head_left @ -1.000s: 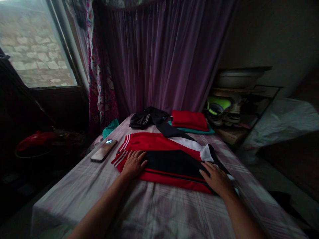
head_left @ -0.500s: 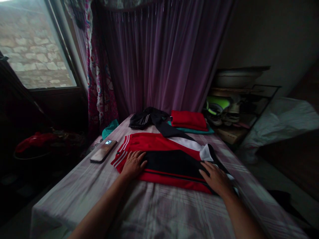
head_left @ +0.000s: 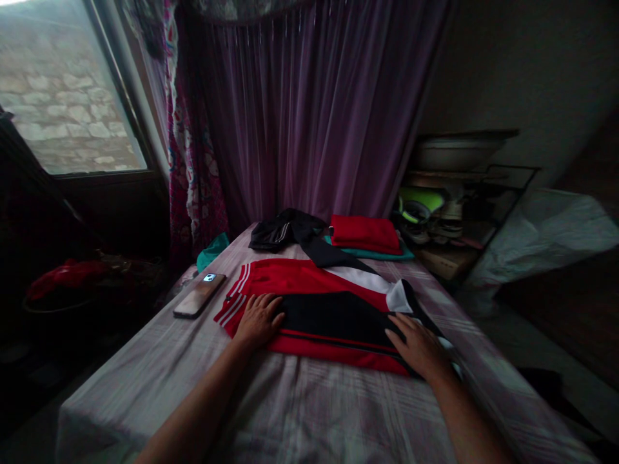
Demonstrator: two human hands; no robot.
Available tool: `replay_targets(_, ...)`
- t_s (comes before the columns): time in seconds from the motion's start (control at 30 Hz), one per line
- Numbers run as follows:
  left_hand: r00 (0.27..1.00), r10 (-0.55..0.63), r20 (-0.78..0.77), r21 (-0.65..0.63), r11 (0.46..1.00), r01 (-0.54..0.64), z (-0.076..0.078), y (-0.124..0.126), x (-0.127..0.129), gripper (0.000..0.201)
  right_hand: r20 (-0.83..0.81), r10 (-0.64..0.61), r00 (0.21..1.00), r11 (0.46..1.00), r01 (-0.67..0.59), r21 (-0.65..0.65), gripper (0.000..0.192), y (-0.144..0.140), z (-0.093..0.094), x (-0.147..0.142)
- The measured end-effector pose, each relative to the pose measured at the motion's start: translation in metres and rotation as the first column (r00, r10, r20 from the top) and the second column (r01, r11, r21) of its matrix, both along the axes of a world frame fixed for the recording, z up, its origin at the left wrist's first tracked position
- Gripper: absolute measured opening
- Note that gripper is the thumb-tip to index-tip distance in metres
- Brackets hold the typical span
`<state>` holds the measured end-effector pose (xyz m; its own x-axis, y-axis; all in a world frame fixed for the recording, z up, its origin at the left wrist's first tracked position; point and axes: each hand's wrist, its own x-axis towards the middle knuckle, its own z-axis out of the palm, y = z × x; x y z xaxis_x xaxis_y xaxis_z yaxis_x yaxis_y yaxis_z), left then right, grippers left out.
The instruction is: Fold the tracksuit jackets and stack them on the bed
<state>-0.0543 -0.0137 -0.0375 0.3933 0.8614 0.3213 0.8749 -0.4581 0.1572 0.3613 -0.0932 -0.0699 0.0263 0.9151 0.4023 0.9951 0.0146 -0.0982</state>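
A red, black and white jacket (head_left: 333, 314) lies flat and partly folded across the table, its striped ribbed edge at the left. My left hand (head_left: 260, 320) rests palm down on that left part, fingers stretched out. On the right part of the garment, my right hand (head_left: 418, 345) lies flat with its fingers apart. Beyond the jacket is a crumpled black garment (head_left: 285, 232), with one dark length reaching toward the red cloth. A folded red garment (head_left: 363, 235) sits on a teal cloth (head_left: 405, 253) at the far right.
A phone (head_left: 199, 296) lies face down left of the jacket on the checked tablecloth (head_left: 145, 367). Purple curtains (head_left: 309, 129) hang behind the table. To the right stand a shoe rack (head_left: 449, 174) and a white plastic bag (head_left: 556, 232). A teal cloth hangs at the left edge.
Both hands stay in place on the jacket. Only a very slight shift of the camera view shows.
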Motion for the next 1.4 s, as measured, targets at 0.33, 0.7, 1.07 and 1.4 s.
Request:
replay_targets(0.33, 1.0, 0.01, 0.003, -0.006, 1.0, -0.01, 0.007, -0.004, 0.003, 0.044, -0.046, -0.018, 0.999, 1.0, 0.018, -0.01, 0.042, -0.001, 0.002, -0.001)
replay_targets(0.7, 0.997, 0.056, -0.059, -0.198, 0.978, -0.067, 0.069, 0.069, -0.016, 0.042, -0.016, 0.142, 0.99, 0.989, -0.141, 0.04, 0.04, 0.091, 0.077, -0.032)
replay_targets(1.07, 0.957, 0.266, -0.115, -0.12, 0.953, -0.279, 0.018, 0.179, -0.042, 0.054, 0.208, 0.236, 0.949, 0.966, -0.205, -0.157, 0.028, 0.255, 0.086, -0.096)
replay_targets(1.4, 0.937, 0.33, -0.116, -0.196, 0.917, -0.348, 0.003, 0.186, -0.049, 0.077, 0.081, -0.148, 0.986, 0.98, 0.157, -0.119, 0.036, 0.285, 0.042, -0.078)
